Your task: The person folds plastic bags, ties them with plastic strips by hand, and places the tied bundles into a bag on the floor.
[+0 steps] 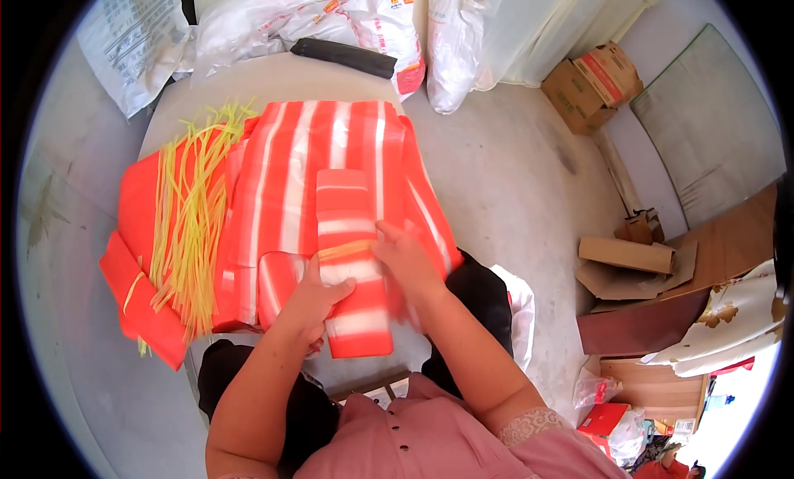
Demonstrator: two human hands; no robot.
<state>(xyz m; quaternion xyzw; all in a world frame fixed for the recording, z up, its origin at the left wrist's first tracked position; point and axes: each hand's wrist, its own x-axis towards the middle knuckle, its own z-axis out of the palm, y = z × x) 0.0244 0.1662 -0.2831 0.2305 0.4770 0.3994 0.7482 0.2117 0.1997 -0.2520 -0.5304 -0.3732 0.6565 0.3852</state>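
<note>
A folded bundle of red-and-white striped plastic bags [354,272] lies lengthwise in front of me, with a yellow strip [347,250] across its middle. My left hand [314,301] grips its left side, thumb on top and the other fingers partly hidden beneath. At the bundle's right edge, my right hand [404,260] is closed by the end of the strip; motion blurs it slightly. Under the bundle spreads a pile of striped plastic bags [273,173]. Many loose yellow strips [188,231] lie left of it, and a red folded bundle [142,301] with a yellow band rests at the lower left.
A black roll [343,57] lies on the table's far end [248,81], near white sacks [322,20]. A plastic-wrapped white bundle [455,49] stands beyond. Cardboard boxes [591,86] sit at the far right, with an open carton [637,268] nearer. My knees flank the near edge.
</note>
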